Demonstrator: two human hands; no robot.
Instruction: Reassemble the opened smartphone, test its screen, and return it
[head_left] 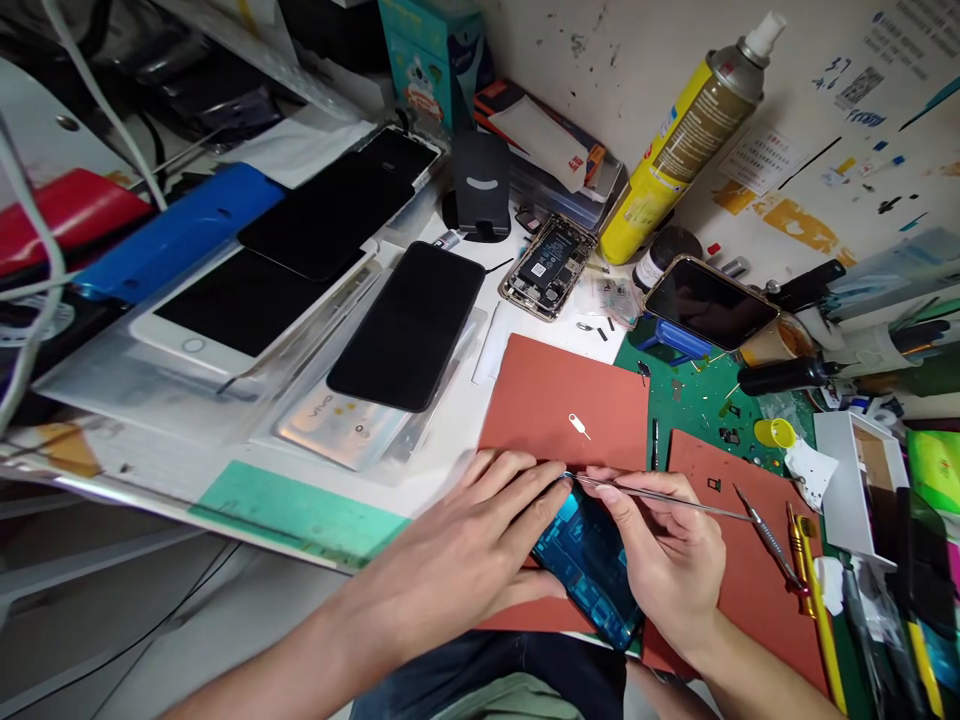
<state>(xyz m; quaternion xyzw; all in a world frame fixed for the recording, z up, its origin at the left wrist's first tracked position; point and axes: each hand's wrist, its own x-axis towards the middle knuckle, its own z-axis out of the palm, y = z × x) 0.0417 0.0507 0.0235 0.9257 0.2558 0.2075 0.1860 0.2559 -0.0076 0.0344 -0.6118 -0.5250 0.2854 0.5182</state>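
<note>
A phone (592, 570) with a blue circuit-like pattern on its upward face lies slantwise between my hands, over a reddish-brown mat (570, 380). My left hand (487, 540) grips its left side, with fingers at the far corner and the thumb along the near edge. In my right hand (667, 550), closed fingers pinch a thin metal tool (697, 502); its tip meets the phone's far edge by my left fingertips. Whether the tool is tweezers or a pry blade, I cannot tell. A SIM eject pin (578, 426) lies on the mat just beyond my hands.
Several phones lie on the left, including a black one (409, 325) and a white one (225, 310). Behind are an opened phone (550, 265), a yellow spray can (675, 150) and a propped phone (709, 303). Tweezers (772, 540) and screwdrivers (817, 600) lie right, near a white box (855, 490).
</note>
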